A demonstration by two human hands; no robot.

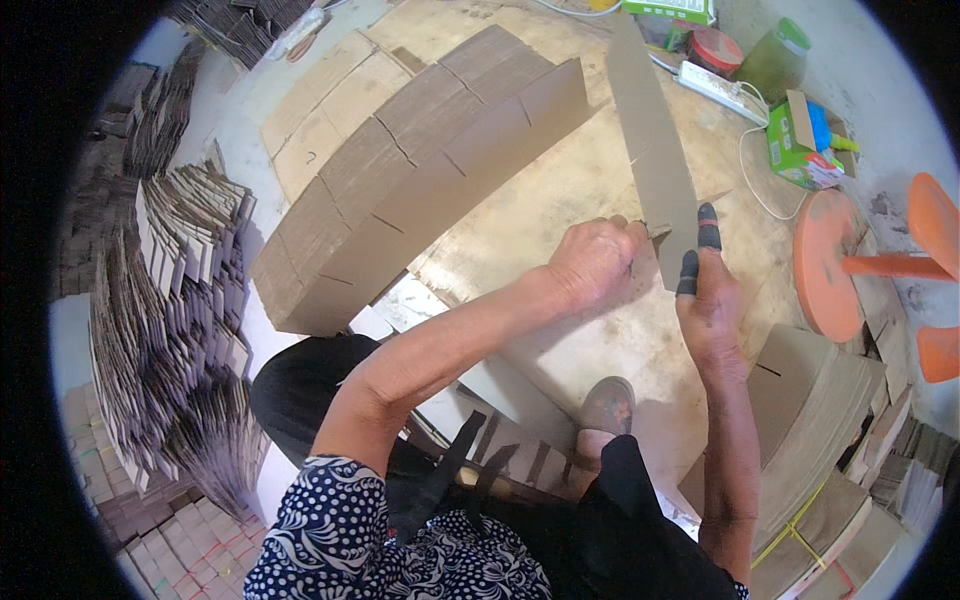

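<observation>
A long grey-brown cardboard strip (655,165) with short slots cut in its edge stands out ahead of me, slanting up and away. My right hand (712,300) grips its near end, with dark covers on the thumb and a finger. At the strip's left edge, my left hand (598,262) is closed in a pinch. A small cardboard flap (658,231) sticks out beside its fingertips; what lies inside the pinch is hidden. To the left, a long row of slotted cardboard strips (430,165) stands packed on edge.
Loose cardboard pieces (185,330) heap up at far left. Flat cardboard (335,110) lies behind the row. A white power strip (722,92), green box (800,145) and orange stool (830,265) stand at right. Stacked cardboard (815,400) is near my right forearm; my shoe (607,403) is below.
</observation>
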